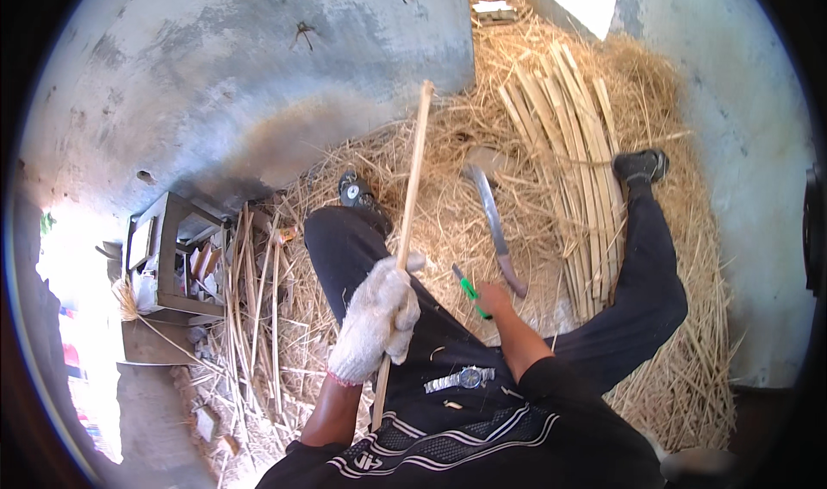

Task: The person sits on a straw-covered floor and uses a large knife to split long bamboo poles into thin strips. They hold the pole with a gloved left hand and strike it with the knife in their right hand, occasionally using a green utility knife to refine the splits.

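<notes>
Gloved left hand (376, 315) clamped round strip (405, 239), held upright over lap, glove guarding against splinters. Bare right hand (494, 299) closed on green tool (467, 289) beside it. Knife (497, 227) parked on straw (431, 222), within reach.

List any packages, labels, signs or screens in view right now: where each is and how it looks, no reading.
No packages, signs or screens show clearly.
Wristwatch: lying on the person's lap, round dark dial, silver metal band.
Open wooden crate: on the left by the wall, grey-brown, holding pale scraps too small to identify.
Logo on the dark shirt: lower edge, small and white.
</notes>
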The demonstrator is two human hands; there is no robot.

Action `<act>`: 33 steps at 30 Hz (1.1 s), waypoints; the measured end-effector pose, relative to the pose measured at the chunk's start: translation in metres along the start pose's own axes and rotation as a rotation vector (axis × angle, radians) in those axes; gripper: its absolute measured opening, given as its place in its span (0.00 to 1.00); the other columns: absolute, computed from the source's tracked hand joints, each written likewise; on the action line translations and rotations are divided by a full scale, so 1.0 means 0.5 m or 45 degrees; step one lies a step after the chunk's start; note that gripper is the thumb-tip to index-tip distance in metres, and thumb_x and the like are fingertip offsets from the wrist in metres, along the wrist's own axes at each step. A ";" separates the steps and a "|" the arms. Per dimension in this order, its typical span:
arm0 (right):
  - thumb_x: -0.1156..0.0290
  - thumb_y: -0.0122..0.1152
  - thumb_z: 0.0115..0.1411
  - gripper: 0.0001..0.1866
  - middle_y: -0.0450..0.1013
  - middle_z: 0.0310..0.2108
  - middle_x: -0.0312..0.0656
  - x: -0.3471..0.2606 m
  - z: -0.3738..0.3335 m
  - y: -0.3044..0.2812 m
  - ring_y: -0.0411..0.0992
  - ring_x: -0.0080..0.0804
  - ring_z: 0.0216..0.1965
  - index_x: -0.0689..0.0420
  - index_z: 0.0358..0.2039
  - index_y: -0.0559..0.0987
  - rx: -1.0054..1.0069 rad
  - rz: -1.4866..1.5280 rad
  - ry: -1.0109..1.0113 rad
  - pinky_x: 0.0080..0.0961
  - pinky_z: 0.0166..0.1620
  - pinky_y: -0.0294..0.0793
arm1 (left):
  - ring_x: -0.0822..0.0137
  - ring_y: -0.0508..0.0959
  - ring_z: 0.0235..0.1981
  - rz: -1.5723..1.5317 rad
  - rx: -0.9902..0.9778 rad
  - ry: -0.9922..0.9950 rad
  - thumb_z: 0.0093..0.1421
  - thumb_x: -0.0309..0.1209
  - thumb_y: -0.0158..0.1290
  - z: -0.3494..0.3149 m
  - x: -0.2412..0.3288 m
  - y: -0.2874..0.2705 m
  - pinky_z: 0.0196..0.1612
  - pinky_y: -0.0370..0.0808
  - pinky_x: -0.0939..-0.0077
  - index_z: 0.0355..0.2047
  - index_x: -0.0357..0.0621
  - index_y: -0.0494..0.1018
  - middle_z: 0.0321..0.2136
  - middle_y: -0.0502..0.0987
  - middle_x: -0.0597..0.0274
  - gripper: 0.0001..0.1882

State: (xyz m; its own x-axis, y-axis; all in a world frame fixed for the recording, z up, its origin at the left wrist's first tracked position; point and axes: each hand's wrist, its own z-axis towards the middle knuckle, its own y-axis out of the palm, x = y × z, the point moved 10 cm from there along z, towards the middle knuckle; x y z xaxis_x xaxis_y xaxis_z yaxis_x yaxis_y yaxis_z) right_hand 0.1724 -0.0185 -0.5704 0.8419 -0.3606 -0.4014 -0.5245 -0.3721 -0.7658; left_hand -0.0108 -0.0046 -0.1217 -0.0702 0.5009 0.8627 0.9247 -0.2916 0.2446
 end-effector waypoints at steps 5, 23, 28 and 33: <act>0.57 0.66 0.52 0.21 0.78 0.41 0.53 -0.041 -0.002 -0.012 0.77 0.53 0.44 0.55 0.42 0.78 -0.084 -0.078 -0.101 0.44 0.48 0.76 | 0.75 0.65 0.08 0.002 0.032 0.053 0.68 0.30 0.46 -0.019 0.003 -0.013 0.09 0.66 0.80 0.52 0.40 0.66 0.18 0.69 0.63 0.15; 0.53 0.53 0.69 0.17 0.61 0.18 0.27 -0.320 -0.269 -0.596 0.55 0.13 0.14 0.56 0.38 0.73 0.174 1.361 -0.468 0.16 0.18 0.52 | 0.74 0.68 0.07 0.028 -0.118 0.133 0.66 0.28 0.48 -0.085 0.005 0.031 0.08 0.63 0.83 0.50 0.34 0.64 0.26 0.79 0.51 0.15; 0.60 0.57 0.68 0.12 0.60 0.17 0.24 -0.425 -0.442 -0.680 0.53 0.10 0.14 0.57 0.40 0.73 0.421 1.565 -0.808 0.13 0.17 0.50 | 0.73 0.68 0.09 0.029 -0.227 0.142 0.69 0.37 0.44 -0.094 -0.017 0.051 0.09 0.65 0.82 0.58 0.34 0.64 0.27 0.79 0.50 0.22; 0.67 0.58 0.66 0.11 0.60 0.17 0.24 -0.456 -0.476 -0.642 0.52 0.09 0.15 0.62 0.40 0.76 0.092 1.963 -0.729 0.12 0.18 0.52 | 0.70 0.75 0.14 -0.111 -0.421 0.001 0.70 0.44 0.42 -0.107 -0.055 0.065 0.13 0.70 0.81 0.58 0.38 0.66 0.29 0.79 0.50 0.25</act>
State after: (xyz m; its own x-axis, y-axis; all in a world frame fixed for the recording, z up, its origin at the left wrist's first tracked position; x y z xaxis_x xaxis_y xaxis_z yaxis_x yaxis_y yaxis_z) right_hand 0.1185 -0.0203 -0.1135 -0.4932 0.0191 -0.8697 -0.8677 0.0602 0.4934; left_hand 0.0013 -0.0718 -0.1138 -0.1440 0.5347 0.8327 0.7440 -0.4963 0.4474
